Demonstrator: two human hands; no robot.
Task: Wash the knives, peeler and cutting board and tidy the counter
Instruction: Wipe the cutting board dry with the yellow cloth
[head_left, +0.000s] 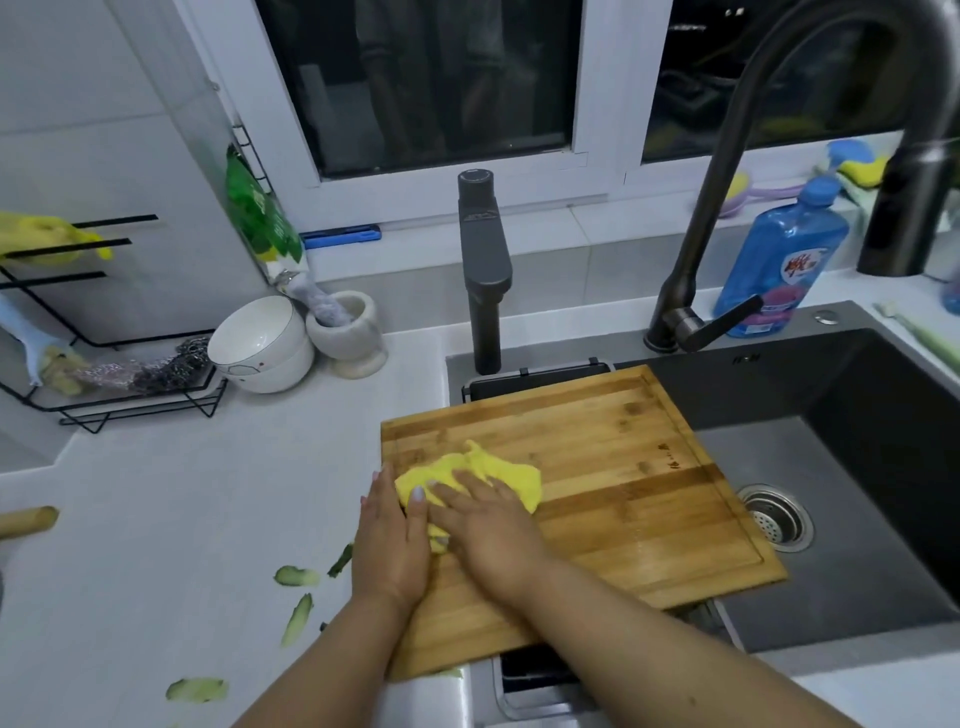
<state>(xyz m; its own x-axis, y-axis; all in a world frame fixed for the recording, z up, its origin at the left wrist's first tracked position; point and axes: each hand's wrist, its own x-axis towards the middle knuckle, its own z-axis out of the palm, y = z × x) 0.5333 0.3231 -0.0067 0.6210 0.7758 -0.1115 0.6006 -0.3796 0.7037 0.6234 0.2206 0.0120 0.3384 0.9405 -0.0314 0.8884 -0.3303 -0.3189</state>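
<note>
- A pale kitchen bench (171, 499) under a dark window, with a dark sink (852, 467) at 3 o'clock.
- One cutting board (613, 467) lies across the sink's left edge, partly on the bench.
- Two hands work it: left hand (390, 540) and right hand (488, 535) lie side by side, fingers flat, pressing one yellow cloth (498, 470) onto the board.
- Step in hand, I judge: wiping the board; next calls for sweeping the cloth toward 3 o'clock.
- Four green peel scraps (297, 577) at 8 o'clock await tidying.
- No knives or peeler visible.

wooden cutting board (623, 467), yellow cloth (498, 470), matt sink (857, 395)
</note>
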